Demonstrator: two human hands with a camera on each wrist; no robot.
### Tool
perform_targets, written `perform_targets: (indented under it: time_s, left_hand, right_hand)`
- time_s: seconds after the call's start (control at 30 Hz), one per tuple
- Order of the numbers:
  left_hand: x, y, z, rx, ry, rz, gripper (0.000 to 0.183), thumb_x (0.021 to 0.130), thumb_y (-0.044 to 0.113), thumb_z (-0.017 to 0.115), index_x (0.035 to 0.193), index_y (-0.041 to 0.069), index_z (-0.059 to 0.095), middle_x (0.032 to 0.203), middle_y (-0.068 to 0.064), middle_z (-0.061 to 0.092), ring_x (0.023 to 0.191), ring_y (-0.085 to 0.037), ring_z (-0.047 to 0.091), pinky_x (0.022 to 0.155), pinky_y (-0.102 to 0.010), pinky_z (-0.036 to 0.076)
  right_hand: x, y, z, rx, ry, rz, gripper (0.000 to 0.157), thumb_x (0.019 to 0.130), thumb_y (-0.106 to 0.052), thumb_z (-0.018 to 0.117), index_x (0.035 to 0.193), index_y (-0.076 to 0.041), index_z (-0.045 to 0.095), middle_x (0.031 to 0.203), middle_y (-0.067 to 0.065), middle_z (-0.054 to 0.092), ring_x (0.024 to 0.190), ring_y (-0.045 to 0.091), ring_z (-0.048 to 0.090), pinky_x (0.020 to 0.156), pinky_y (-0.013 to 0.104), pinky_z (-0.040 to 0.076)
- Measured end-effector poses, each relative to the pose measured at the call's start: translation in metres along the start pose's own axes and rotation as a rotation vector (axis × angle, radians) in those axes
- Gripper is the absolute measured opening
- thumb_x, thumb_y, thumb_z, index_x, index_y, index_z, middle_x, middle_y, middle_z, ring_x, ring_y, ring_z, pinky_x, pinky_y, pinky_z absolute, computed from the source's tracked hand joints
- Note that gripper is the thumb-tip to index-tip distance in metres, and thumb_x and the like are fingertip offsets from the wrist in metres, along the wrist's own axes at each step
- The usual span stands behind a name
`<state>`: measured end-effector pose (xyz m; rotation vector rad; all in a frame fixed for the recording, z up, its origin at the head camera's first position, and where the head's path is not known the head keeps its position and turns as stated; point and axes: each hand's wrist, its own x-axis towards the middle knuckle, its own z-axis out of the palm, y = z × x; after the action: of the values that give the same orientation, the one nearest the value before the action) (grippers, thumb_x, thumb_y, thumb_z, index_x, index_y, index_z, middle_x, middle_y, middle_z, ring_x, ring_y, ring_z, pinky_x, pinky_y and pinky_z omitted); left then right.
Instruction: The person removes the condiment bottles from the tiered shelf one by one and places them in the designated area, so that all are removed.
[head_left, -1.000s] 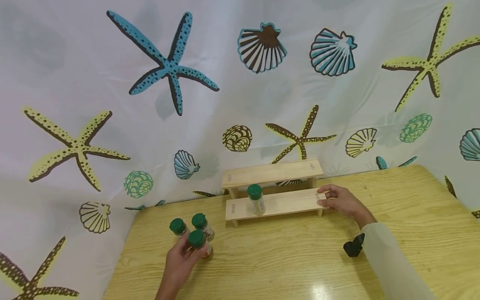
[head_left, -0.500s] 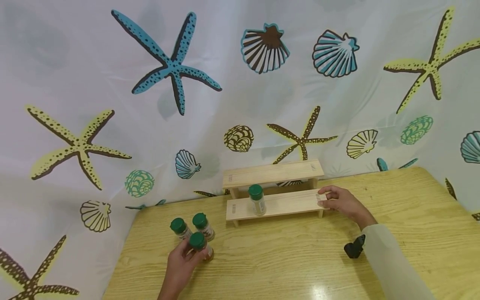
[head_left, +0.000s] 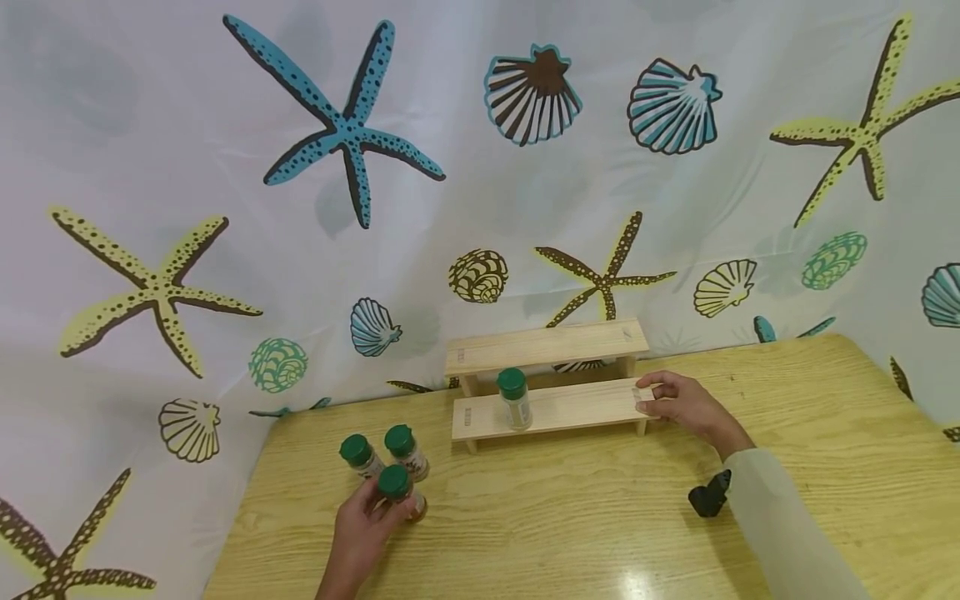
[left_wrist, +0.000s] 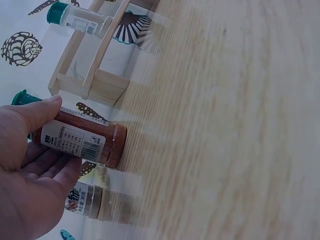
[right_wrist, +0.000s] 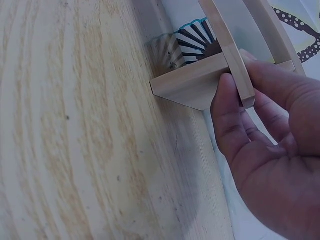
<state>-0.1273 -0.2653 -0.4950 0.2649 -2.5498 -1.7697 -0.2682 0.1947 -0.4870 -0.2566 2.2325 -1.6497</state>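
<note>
My left hand (head_left: 362, 527) grips a spice jar (left_wrist: 82, 136) with a green cap and reddish-brown contents, thumb on one side and fingers round the other. Two more green-capped jars stand just behind it, one at the left (head_left: 358, 454) and one at the right (head_left: 406, 451). My right hand (head_left: 686, 404) pinches the right end of the lower board of a two-step wooden rack (head_left: 577, 406), thumb and fingers on opposite faces of the board in the right wrist view. On that lower step, toward its left, stands another green-capped jar (head_left: 514, 400), its glass looking mostly clear.
The rack's upper step (head_left: 547, 346) bears nothing and sits close to a white cloth backdrop (head_left: 450, 100) printed with starfish and shells. A small black object (head_left: 708, 495) shows by the right wrist. Wood-grained tabletop (head_left: 540, 517) stretches in front of the rack.
Hardly anything differs. The whole head view has shifted slightly; both hands keep their holds on the jar and the rack.
</note>
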Motion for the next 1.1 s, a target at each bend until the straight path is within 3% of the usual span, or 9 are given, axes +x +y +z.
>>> perform_targets:
  time_s: [0.33, 0.5, 0.7, 0.93, 1.1]
  left_hand:
    - [0.001, 0.002, 0.000, 0.007, 0.016, -0.010, 0.054, 0.084, 0.025, 0.072, 0.129, 0.004, 0.052, 0.136, -0.021, 0.051, 0.128, -0.034, 0.049, 0.099, -0.030, 0.051]
    - [-0.001, 0.006, -0.003, 0.061, 0.026, -0.012, 0.057, 0.081, 0.029, 0.075, 0.129, 0.007, 0.053, 0.137, -0.018, 0.051, 0.131, -0.033, 0.046, 0.104, -0.038, 0.047]
    - [-0.004, 0.020, -0.014, 0.161, 0.028, 0.004, 0.069, 0.077, 0.037, 0.077, 0.134, 0.009, 0.049, 0.139, -0.015, 0.049, 0.132, -0.033, 0.046, 0.109, -0.043, 0.042]
    - [-0.009, 0.034, -0.025, 0.261, 0.054, 0.079, 0.068, 0.077, 0.041, 0.076, 0.131, 0.008, 0.051, 0.133, -0.010, 0.055, 0.128, -0.029, 0.051, 0.108, -0.041, 0.043]
    - [-0.012, 0.050, -0.024, 0.301, 0.069, 0.148, 0.062, 0.079, 0.038, 0.075, 0.130, 0.010, 0.052, 0.133, -0.010, 0.056, 0.129, -0.030, 0.050, 0.107, -0.044, 0.044]
  right_hand:
    - [0.000, -0.001, 0.000, 0.015, -0.002, -0.004, 0.051, 0.091, -0.021, 0.065, 0.132, 0.002, 0.045, 0.093, 0.005, 0.052, 0.084, 0.018, 0.059, 0.083, 0.037, 0.056]
    - [0.001, 0.001, 0.000, 0.008, 0.002, 0.008, 0.051, 0.091, -0.023, 0.065, 0.131, 0.001, 0.046, 0.094, 0.005, 0.052, 0.084, 0.017, 0.059, 0.083, 0.036, 0.056]
    - [0.001, 0.001, 0.000, 0.009, 0.004, 0.014, 0.050, 0.091, -0.023, 0.066, 0.130, 0.001, 0.046, 0.095, 0.005, 0.052, 0.083, 0.017, 0.058, 0.083, 0.035, 0.056]
    - [0.000, 0.000, 0.000, 0.012, -0.002, 0.001, 0.051, 0.091, -0.023, 0.065, 0.131, 0.002, 0.045, 0.096, 0.007, 0.052, 0.085, 0.018, 0.058, 0.083, 0.036, 0.056]
    - [0.000, 0.000, 0.000, 0.012, -0.001, -0.008, 0.050, 0.091, -0.023, 0.065, 0.131, 0.002, 0.046, 0.096, 0.007, 0.051, 0.084, 0.018, 0.058, 0.083, 0.036, 0.056]
